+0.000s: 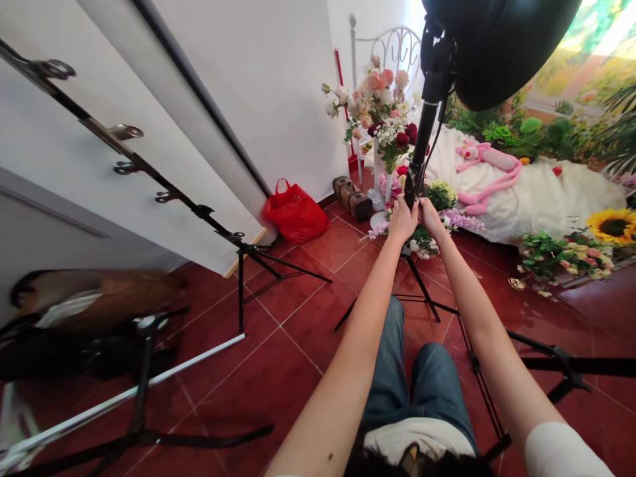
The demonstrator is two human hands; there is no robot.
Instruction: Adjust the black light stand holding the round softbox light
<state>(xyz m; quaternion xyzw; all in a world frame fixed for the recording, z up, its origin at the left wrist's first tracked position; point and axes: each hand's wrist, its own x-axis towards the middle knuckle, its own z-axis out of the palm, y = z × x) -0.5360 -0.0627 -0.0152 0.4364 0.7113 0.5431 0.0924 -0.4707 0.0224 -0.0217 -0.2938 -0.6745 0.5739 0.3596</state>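
A black light stand (422, 142) rises in front of me, its legs spread on the floor and a large black lamp head (501, 46) at its top. My left hand (403, 222) is closed around the stand's pole. Against the pole's right side, at about the same height, my right hand (429, 217) is closed too; the exact part under its fingers is hidden. A thin black cable runs down along the pole. Behind my hands stand artificial flowers (382, 93), with more blooms low around the stand.
A pink plush toy (497, 162) lies on a white cloth (551, 199) at right. Left are a red bag (297, 212), a clamp-hung backdrop stand (241, 248) and a white pole (199, 363) on the red tiles. Tripod legs (556, 364) cross the floor at lower right.
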